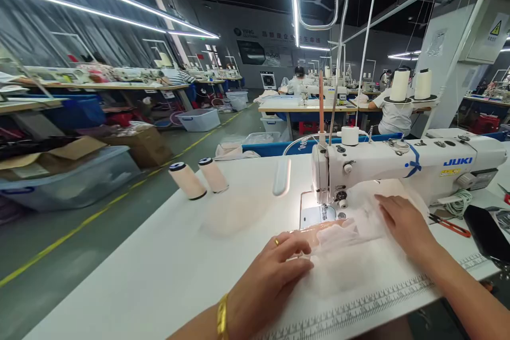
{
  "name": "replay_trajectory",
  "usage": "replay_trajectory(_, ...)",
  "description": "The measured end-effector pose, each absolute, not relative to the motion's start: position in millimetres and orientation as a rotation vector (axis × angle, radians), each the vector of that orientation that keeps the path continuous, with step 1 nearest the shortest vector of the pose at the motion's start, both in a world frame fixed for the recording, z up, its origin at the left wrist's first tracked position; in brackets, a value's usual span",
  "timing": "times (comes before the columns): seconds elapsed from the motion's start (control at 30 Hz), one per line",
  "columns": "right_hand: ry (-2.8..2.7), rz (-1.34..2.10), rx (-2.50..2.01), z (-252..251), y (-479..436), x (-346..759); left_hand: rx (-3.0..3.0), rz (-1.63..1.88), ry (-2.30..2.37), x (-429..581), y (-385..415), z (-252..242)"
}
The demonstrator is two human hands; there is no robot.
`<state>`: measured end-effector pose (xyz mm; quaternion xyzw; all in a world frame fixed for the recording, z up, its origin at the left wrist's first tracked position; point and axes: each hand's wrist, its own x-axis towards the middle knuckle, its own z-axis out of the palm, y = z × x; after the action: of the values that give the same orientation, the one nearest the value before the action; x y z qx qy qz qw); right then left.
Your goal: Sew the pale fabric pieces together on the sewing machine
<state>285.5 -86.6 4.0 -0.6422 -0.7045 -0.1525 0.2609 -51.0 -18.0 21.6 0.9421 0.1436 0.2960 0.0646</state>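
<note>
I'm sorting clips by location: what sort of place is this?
Probably a garment workshop: a sewing machine with sheer fabric at it, thread cones, and more machines in the background.

Left hand (274, 268) pinching edge of sheer fabric (338, 235); right hand (406, 223) resting on it, near sewing machine (382, 162).

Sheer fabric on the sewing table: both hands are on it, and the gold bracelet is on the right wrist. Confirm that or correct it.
Wrong wrist: the head view shows the gold bracelet on the left hand's wrist. Both hands are indeed on the sheer fabric.
</note>
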Motion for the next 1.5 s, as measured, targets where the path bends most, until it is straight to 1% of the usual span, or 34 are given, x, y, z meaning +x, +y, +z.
replay_trajectory(0.07, -1.840, -0.511, -1.709, 14.9, -87.1, 282.6, 2.860, 0.946, 0.422, -55.9, -17.9, 23.6)
replay_trajectory(0.13, -1.898, -0.446, -1.591, 24.8, -94.1, 267.0, 2.883, 0.993, 0.436, -59.0, -18.4, 25.2)
replay_trajectory(0.23, -2.134, -0.074, -1.337, 33.7, -107.4, 229.6, 2.883, 0.998, 0.413, -60.0, -20.7, 28.1)
replay_trajectory(0.3, -2.253, 0.165, -1.266, 33.3, -111.7, 207.6, 2.830, 0.987, 0.435, -60.1, -23.2, 31.3)
replay_trajectory(0.4, -2.274, 0.333, -1.385, 21.6, -107.7, 194.6, 2.665, 0.979, 0.536, -63.7, -26.4, 38.6)
replay_trajectory(0.5, -2.177, 0.341, -1.522, 5.6, -97.3, 205.0, 2.481, 0.965, 0.650, -72.3, -27.1, 48.3)
replay_trajectory(0.57, -2.074, 0.321, -1.565, 0.3, -90.3, 219.3, 2.401, 0.942, 0.700, -78.2, -26.6, 54.8)
replay_trajectory(0.67, -1.818, 0.244, -1.695, 5.8, -81.9, 247.2, 2.376, 0.955, 0.681, -84.0, -27.0, 62.7)
replay_trajectory(0.73, -1.658, 0.012, -1.828, 15.8, -80.4, 266.3, 2.434, 1.015, 0.684, -86.3, -29.3, 66.7)
replay_trajectory(0.83, -1.558, -0.525, -1.892, 32.6, -91.8, 279.2, 2.545, 1.075, 0.752, -87.3, -36.3, 71.2)
replay_trajectory(0.87, -1.553, -0.620, -1.840, 37.2, -99.9, 275.3, 2.561, 1.065, 0.763, -86.3, -39.7, 72.4)
replay_trajectory(0.9, -1.575, -0.624, -1.760, 40.8, -109.6, 266.4, 2.565, 1.038, 0.765, -84.1, -43.7, 73.6)
replay_trajectory(0.93, -1.604, -0.544, -1.648, 43.3, -120.0, 253.0, 2.564, 0.998, 0.747, -80.5, -48.3, 75.0)
replay_trajectory(0.97, -1.692, -0.340, -1.541, 44.6, -130.2, 235.8, 2.556, 0.943, 0.715, -75.7, -53.4, 76.7)
replay_trajectory(1.07, -1.827, 0.565, -1.275, 42.9, -149.3, 178.0, 2.476, 0.655, 0.574, -57.2, -67.6, 84.5)
replay_trajectory(1.1, -1.805, 0.782, -1.232, 41.6, -150.2, 162.7, 2.413, 0.538, 0.544, -51.4, -70.2, 87.6)
replay_trajectory(1.17, -1.651, 1.099, -1.189, 40.0, -144.9, 145.5, 2.256, 0.385, 0.580, -42.8, -68.4, 92.8)
replay_trajectory(1.27, -1.318, 1.539, -1.094, 42.0, -129.0, 152.7, 1.976, 0.290, 0.720, -36.9, -47.5, 92.3)
replay_trajectory(1.3, -1.252, 1.632, -1.084, 42.8, -123.2, 160.4, 1.876, 0.249, 0.732, -35.7, -37.5, 89.1)
replay_trajectory(1.37, -1.248, 1.700, -1.148, 43.0, -111.2, 177.2, 1.720, 0.168, 0.711, -32.7, -17.8, 79.1)
replay_trajectory(1.43, -1.358, 1.643, -1.280, 40.7, -98.3, 190.4, 1.658, 0.131, 0.709, -27.8, -2.2, 66.4)
replay_trajectory(1.5, -1.516, 1.491, -1.362, 38.2, -85.1, 197.6, 1.668, 0.155, 0.713, -20.9, 7.7, 54.1)
